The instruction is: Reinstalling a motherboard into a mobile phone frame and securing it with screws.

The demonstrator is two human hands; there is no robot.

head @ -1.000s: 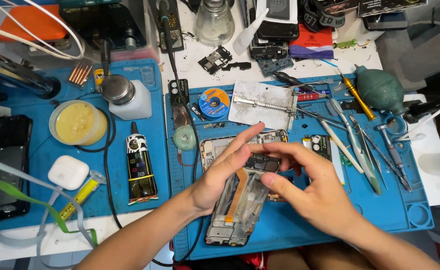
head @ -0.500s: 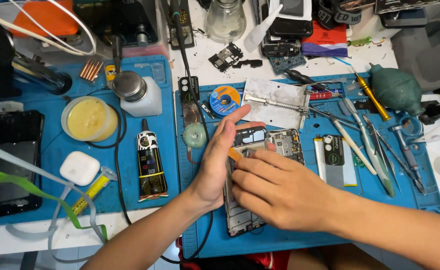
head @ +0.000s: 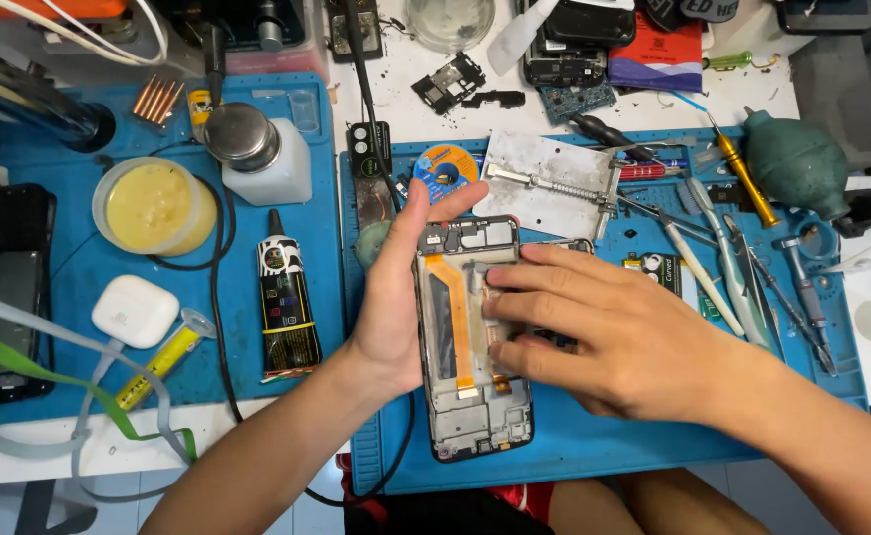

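An opened phone frame (head: 470, 396) with an orange flex ribbon running down its inside lies lengthwise on the blue repair mat (head: 594, 446). My left hand (head: 396, 287) grips the frame along its left edge, thumb reaching over the top corner. My right hand (head: 614, 332) comes in from the right, its fingertips pressing on the parts in the frame's middle. The frame's right side under those fingers is hidden.
A black glue tube (head: 285, 302), a white earbud case (head: 135, 310), a yellow paste jar (head: 153, 206) and a white pump bottle (head: 262, 159) stand to the left. Tweezers and screwdrivers (head: 742, 258), a green air blower (head: 797, 163) and a metal holder plate (head: 554, 183) lie to the right.
The phone frame has turned upright between my hands and its inside now shows. My right hand has slid from over the frame to its right side, with fingertips on the middle.
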